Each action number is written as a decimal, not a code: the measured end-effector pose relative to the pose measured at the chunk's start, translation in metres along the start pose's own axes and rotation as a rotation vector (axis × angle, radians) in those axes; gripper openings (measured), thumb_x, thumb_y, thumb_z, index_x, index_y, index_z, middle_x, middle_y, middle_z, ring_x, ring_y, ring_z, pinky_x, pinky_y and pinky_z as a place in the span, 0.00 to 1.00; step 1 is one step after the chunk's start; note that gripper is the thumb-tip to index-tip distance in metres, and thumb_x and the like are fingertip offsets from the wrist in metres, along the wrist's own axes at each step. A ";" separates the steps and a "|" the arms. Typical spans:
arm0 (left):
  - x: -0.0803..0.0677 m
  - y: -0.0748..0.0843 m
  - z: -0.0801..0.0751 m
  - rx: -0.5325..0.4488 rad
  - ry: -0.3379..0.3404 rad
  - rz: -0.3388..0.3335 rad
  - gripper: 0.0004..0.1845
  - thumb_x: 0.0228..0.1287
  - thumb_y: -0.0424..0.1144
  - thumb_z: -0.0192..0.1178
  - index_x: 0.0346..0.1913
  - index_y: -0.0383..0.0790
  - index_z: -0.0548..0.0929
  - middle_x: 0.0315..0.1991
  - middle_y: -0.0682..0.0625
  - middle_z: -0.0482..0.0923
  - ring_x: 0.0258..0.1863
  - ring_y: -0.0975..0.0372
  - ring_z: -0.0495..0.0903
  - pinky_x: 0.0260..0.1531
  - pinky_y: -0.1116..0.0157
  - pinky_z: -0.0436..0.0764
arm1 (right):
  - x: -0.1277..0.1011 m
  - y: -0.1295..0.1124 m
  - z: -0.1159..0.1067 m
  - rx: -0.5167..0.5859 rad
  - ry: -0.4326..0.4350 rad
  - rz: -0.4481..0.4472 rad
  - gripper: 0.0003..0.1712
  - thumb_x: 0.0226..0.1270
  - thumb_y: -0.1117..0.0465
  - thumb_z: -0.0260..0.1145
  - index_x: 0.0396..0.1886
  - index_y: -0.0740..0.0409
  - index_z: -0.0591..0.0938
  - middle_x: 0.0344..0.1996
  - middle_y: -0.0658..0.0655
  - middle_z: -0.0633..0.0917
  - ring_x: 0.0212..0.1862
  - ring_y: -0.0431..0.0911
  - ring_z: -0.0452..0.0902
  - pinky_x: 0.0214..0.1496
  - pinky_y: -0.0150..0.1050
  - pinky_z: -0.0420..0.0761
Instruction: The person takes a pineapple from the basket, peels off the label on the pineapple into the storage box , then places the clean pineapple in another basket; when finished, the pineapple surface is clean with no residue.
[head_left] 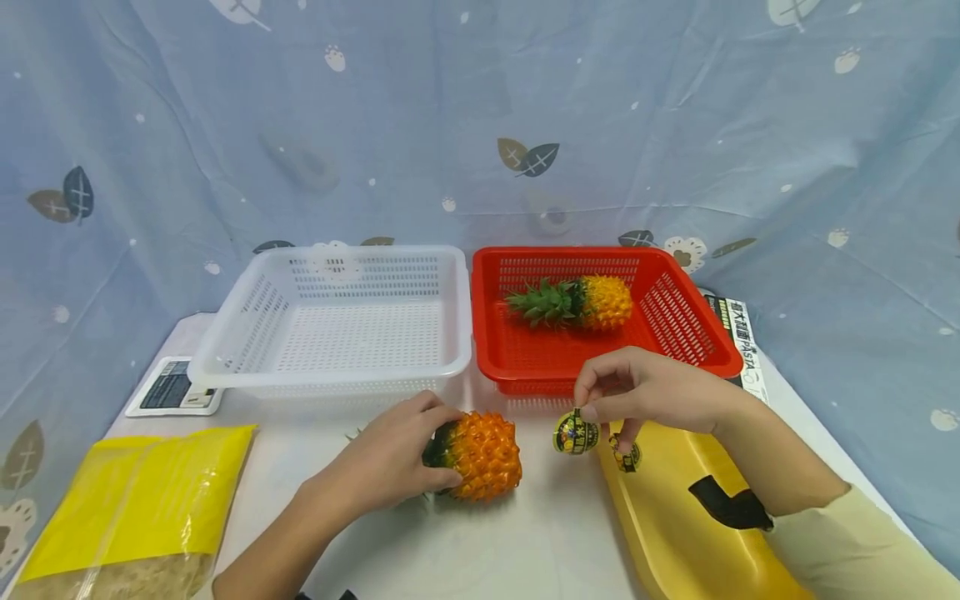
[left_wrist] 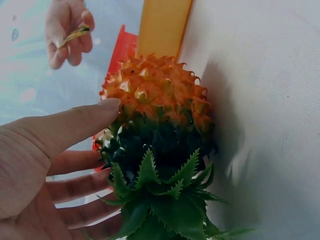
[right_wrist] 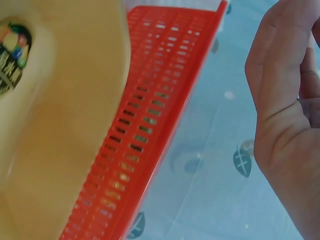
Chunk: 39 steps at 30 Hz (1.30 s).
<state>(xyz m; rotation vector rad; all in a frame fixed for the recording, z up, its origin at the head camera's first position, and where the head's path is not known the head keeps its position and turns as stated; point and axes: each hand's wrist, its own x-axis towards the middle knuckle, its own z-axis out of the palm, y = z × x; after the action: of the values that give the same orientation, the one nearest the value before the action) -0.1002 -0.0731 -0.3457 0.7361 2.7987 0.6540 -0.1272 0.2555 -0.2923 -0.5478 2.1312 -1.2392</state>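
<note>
Two toy pineapples show in the head view: one lies on its side on the white table [head_left: 525,542] under the left hand [head_left: 390,462], the other pineapple [head_left: 573,302] rests inside the red basket [head_left: 720,350], beside the white basket [head_left: 225,350]. The left hand wraps its fingers over the near pineapple [head_left: 480,454] where the leaves meet the orange body. The left wrist view adds what the head view hides: the spiky green crown [left_wrist: 165,200] pointing toward the camera, and the thumb [left_wrist: 85,122] laid flat against the fruit. The right hand [head_left: 645,390] pinches the top of a small round wrapped candy [head_left: 575,434], held just above the table by the yellow tray [head_left: 675,508]. The right wrist view shows only the palm, the tray and the basket's red wall, not the pinch itself. A yellow bag [head_left: 135,500] and a scale [head_left: 174,387] lie at the left.
</note>
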 end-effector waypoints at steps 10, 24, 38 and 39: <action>-0.001 0.000 -0.001 -0.013 -0.003 -0.019 0.35 0.51 0.47 0.81 0.63 0.43 0.83 0.52 0.52 0.79 0.51 0.60 0.79 0.59 0.56 0.83 | -0.016 0.019 -0.020 -0.021 -0.038 0.007 0.08 0.74 0.61 0.66 0.45 0.62 0.83 0.33 0.60 0.84 0.36 0.53 0.82 0.35 0.52 0.90; -0.001 0.000 0.000 -0.014 -0.019 -0.002 0.33 0.53 0.45 0.80 0.63 0.42 0.82 0.53 0.51 0.78 0.52 0.59 0.78 0.59 0.55 0.82 | -0.033 0.049 -0.043 -0.023 -0.041 0.030 0.07 0.76 0.63 0.63 0.46 0.62 0.82 0.32 0.58 0.82 0.35 0.58 0.80 0.33 0.53 0.90; -0.001 0.000 0.000 -0.020 -0.011 -0.016 0.35 0.53 0.46 0.80 0.64 0.43 0.82 0.54 0.52 0.77 0.53 0.59 0.78 0.60 0.55 0.82 | -0.042 0.089 -0.056 -0.001 -0.027 0.119 0.09 0.77 0.62 0.62 0.48 0.64 0.81 0.31 0.57 0.83 0.31 0.52 0.81 0.32 0.46 0.89; -0.001 0.000 0.000 -0.021 -0.012 -0.018 0.35 0.53 0.46 0.80 0.64 0.43 0.82 0.54 0.52 0.77 0.53 0.59 0.77 0.60 0.55 0.82 | -0.042 0.092 -0.056 -0.003 -0.027 0.127 0.09 0.77 0.62 0.62 0.48 0.64 0.81 0.31 0.55 0.83 0.31 0.50 0.81 0.32 0.45 0.89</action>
<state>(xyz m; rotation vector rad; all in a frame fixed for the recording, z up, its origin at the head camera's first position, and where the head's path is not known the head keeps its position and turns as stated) -0.0993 -0.0735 -0.3455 0.7079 2.7803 0.6725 -0.1392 0.3598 -0.3392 -0.4213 2.1111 -1.1519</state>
